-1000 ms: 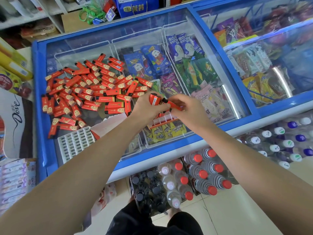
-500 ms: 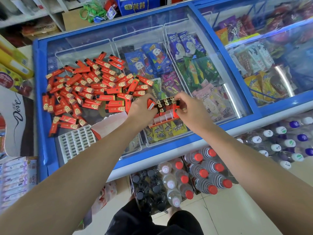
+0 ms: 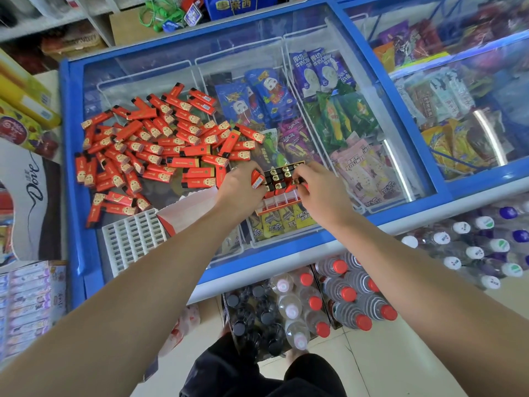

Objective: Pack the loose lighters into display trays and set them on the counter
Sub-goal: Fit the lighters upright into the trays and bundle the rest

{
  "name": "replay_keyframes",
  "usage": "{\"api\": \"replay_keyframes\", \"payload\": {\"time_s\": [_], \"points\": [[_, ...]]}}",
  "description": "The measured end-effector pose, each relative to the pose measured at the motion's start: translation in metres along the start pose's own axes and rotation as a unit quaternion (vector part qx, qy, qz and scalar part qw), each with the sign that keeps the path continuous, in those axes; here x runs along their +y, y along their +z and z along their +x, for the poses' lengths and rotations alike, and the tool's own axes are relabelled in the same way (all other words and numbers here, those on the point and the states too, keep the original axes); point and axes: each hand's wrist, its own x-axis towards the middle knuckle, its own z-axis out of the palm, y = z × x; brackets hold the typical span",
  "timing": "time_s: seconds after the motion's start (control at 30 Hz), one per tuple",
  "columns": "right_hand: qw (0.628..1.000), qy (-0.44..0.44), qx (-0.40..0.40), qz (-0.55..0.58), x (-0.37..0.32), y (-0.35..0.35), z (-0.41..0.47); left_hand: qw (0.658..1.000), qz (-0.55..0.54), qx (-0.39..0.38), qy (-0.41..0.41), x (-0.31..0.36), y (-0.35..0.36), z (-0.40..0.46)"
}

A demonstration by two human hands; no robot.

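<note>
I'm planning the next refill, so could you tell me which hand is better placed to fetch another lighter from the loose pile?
Probably the left hand: the loose pile lies right beside it, while the right hand works on the far side of the tray.

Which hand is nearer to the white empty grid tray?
Left. The left hand is just up-right of the white plastic grid tray; the right hand is farther right.

This is a small shop. A blue-framed chest freezer (image 3: 65, 167) with sliding glass lids displays packaged ice creams (image 3: 320, 70). Shrink-wrapped packs of bottled drinks (image 3: 343, 296) stand on the tiled floor before it, and stocked shelves (image 3: 57, 21) and boxed chocolates (image 3: 25, 179) surround it.
</note>
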Motion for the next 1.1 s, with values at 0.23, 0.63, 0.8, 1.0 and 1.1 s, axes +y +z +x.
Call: {"api": "replay_keyframes", "payload": {"time_s": [0.23,0.63,0.8,1.0,1.1], "points": [[0.999,-0.013,-0.001,-0.047,-0.001,0.005,-0.001,1.0,-0.024,-0.004,-0.011,0.002,0.0,0.0],[0.983,0.081,0.089,0.139,-0.013,-0.007,0.0,0.965,-0.241,-0.026,-0.102,0.034,0.0,-0.002],[0.896,0.179,-0.026,0.406,-0.04,-0.024,-0.009,0.942,-0.299,-0.027,-0.146,0.042,0.004,0.004],[0.753,0.269,-0.089,0.594,-0.054,-0.031,-0.008,0.937,-0.305,-0.033,-0.169,0.048,0.002,0.006],[0.727,0.291,-0.086,0.616,-0.054,-0.032,-0.009,0.942,-0.288,-0.023,-0.173,0.05,0.004,0.006]]}}
